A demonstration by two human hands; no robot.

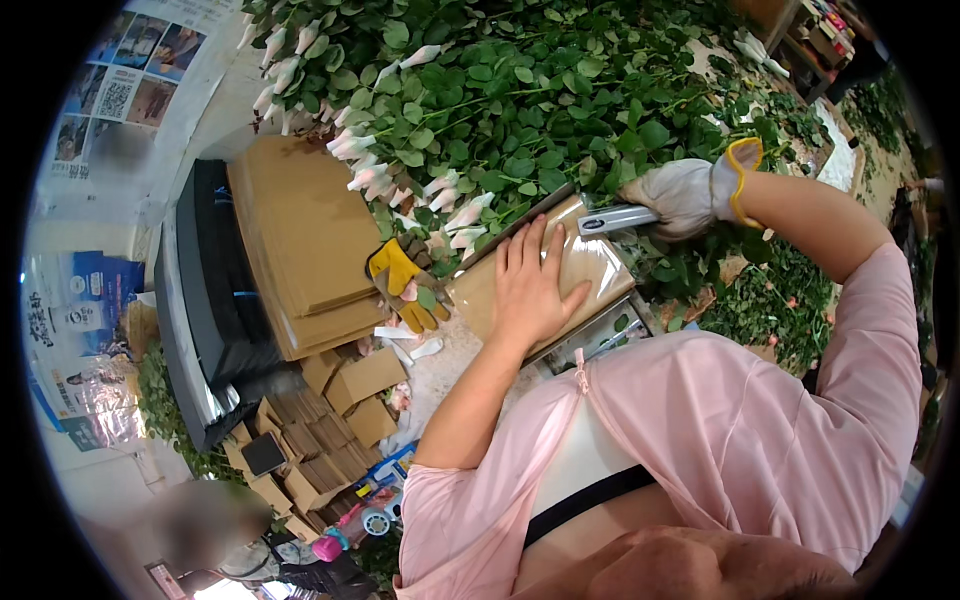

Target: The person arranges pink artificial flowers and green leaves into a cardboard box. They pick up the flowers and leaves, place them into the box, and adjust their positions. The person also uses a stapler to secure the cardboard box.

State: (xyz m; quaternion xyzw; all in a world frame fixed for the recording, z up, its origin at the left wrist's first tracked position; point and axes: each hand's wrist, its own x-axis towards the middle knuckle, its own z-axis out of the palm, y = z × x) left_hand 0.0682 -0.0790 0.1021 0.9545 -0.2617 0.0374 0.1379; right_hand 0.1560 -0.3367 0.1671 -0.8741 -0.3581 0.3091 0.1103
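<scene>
A wrapped bundle in brown paper and clear film (480, 300) lies slantwise before me, in a metal-edged holder. My left hand (531, 281) is bare and rests flat on the wrap, fingers spread. My right hand (671, 199), in a whitish work glove with a yellow cuff, is closed around a grey metal stapler (616, 220), whose front end meets the bundle's right edge. Green leaves stick out beyond that end. Long-stemmed roses in white bud sleeves (469, 212) lie in a large heap behind the bundle.
A yellow and grey work glove (405, 285) lies left of the bundle. Further left are stacked brown cardboard sheets (300, 240), black sheets (225, 277) and small cardboard pieces (322, 450). Another person (247, 559) is at the lower left. Cut stems and leaves (780, 315) lie at right.
</scene>
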